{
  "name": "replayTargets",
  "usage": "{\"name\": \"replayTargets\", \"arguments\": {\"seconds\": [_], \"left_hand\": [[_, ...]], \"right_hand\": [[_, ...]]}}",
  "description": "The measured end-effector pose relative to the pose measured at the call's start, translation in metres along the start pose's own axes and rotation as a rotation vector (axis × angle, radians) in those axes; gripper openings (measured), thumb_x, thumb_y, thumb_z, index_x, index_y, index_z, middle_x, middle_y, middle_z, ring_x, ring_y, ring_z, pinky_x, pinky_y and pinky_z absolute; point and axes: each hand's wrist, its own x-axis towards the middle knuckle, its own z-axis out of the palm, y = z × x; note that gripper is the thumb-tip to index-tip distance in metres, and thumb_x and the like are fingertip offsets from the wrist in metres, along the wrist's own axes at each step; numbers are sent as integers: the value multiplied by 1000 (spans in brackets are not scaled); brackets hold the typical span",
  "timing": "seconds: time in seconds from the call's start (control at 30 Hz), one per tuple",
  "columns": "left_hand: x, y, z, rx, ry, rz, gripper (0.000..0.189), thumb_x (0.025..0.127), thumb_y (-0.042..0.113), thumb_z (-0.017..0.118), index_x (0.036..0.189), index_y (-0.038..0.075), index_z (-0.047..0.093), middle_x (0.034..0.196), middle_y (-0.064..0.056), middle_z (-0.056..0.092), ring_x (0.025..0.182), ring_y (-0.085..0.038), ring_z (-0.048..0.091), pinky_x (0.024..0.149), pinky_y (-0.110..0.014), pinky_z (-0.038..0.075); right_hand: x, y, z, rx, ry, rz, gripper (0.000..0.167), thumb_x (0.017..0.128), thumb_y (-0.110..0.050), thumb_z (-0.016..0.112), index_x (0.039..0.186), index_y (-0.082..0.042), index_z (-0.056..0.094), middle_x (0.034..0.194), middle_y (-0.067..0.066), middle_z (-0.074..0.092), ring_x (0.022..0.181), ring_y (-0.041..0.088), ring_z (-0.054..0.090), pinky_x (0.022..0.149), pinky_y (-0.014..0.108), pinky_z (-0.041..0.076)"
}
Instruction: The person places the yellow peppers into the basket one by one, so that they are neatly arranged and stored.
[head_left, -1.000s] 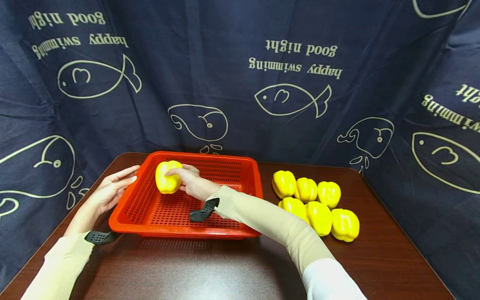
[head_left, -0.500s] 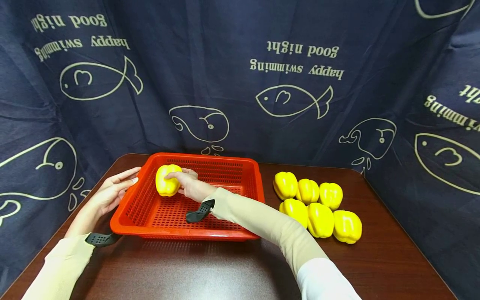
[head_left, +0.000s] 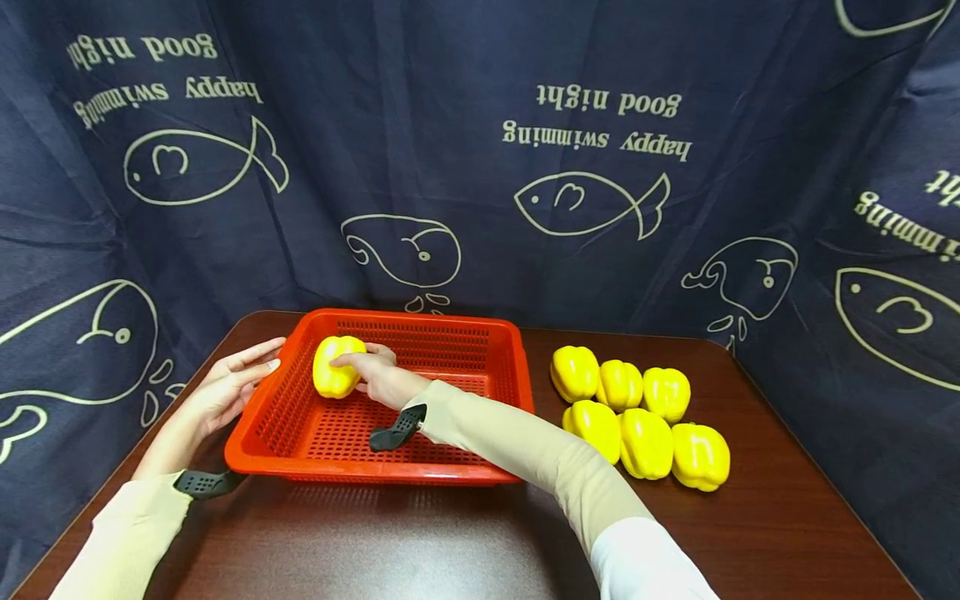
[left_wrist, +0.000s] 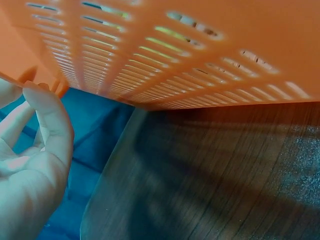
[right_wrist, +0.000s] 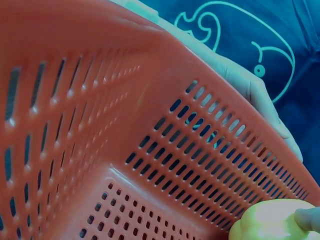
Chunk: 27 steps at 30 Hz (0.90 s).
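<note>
My right hand grips a yellow bell pepper inside the red perforated basket, toward its left end. In the right wrist view only a fingertip shows on the bell pepper. Outside the basket's left wall, my left hand touches the rim with its fingertips, the fingers mostly extended. The left wrist view has this hand at the underside of the basket's rim. Whether the held pepper touches the basket floor, I cannot tell.
Several yellow bell peppers stand in two rows on the brown table, right of the basket. A dark blue curtain with fish drawings hangs behind and at both sides. Black straps sit on both wrists.
The view has shifted slightly, so the whole scene sits a little lower and farther right. My right hand keeps hold of the bell pepper in the basket; my left hand stays at the rim.
</note>
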Motion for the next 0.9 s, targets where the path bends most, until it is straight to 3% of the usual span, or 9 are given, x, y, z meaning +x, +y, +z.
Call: {"name": "replayTargets", "arguments": {"seconds": [0.43, 0.73, 0.9], "left_hand": [[0, 2, 5, 15, -1, 0, 41, 100, -2, 42, 128, 22, 60, 118, 13, 65, 99, -8, 68, 80, -23, 57], [-1, 1, 4, 15, -5, 5, 41, 100, -2, 42, 127, 22, 59, 117, 12, 66, 99, -7, 67, 80, -23, 57], [-2, 1, 4, 17, -7, 7, 40, 100, -2, 42, 127, 22, 60, 117, 12, 66, 98, -8, 68, 79, -23, 57]], "right_hand": [[3, 3, -1, 17, 6, -10, 50, 69, -1, 77, 114, -6, 56, 106, 7, 59, 90, 21, 58, 89, 45, 53], [4, 3, 1, 18, 15, -22, 45, 67, 1, 75, 106, -6, 55, 99, 6, 55, 85, 20, 53, 84, 43, 53], [2, -2, -1, -19, 0, -16, 45, 67, 0, 76, 108, -5, 57, 106, 7, 57, 94, 23, 54, 91, 49, 48]]}}
